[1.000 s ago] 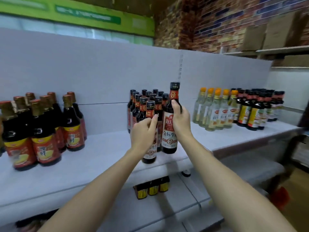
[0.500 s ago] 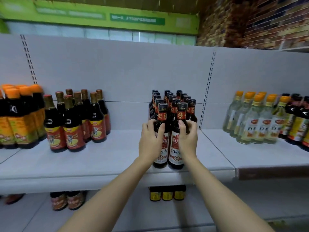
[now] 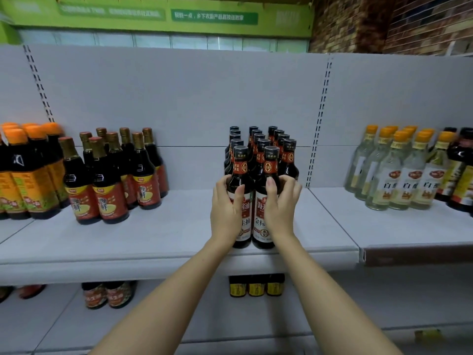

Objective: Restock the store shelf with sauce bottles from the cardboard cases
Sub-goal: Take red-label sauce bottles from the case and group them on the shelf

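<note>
Two hands are working the front of the shelf (image 3: 179,234) — my left hand (image 3: 225,213) is wrapping the left front bottle (image 3: 242,201) and my right hand (image 3: 281,208) is wrapping the right front bottle (image 3: 266,201), fingers curled round the shoulders and thumbs lying across the labels. Both bottles are standing upright, touching each other, with their bases just behind the shelf lip. I am judging that this two-handed hold is squaring the pair into line with the rows behind, labels facing out.

Nearest me, the front edge is leaving little margin, so any tidying should be going inward, away from the drop. Bare shelf is lying open on both sides of the pair, wider to the left.

Behind the pair, the block of dark sauce bottles (image 3: 258,147) is running back in tight columns toward the grey back panel (image 3: 179,98); no gap is showing for pushing further in. Well apart on the left, red-labelled bottles (image 3: 112,185) are standing grouped; to the right, past the shelf joint, clear vinegar bottles (image 3: 399,175) are standing. No cardboard cases are showing — I cannot tell where they are sitting.
</note>
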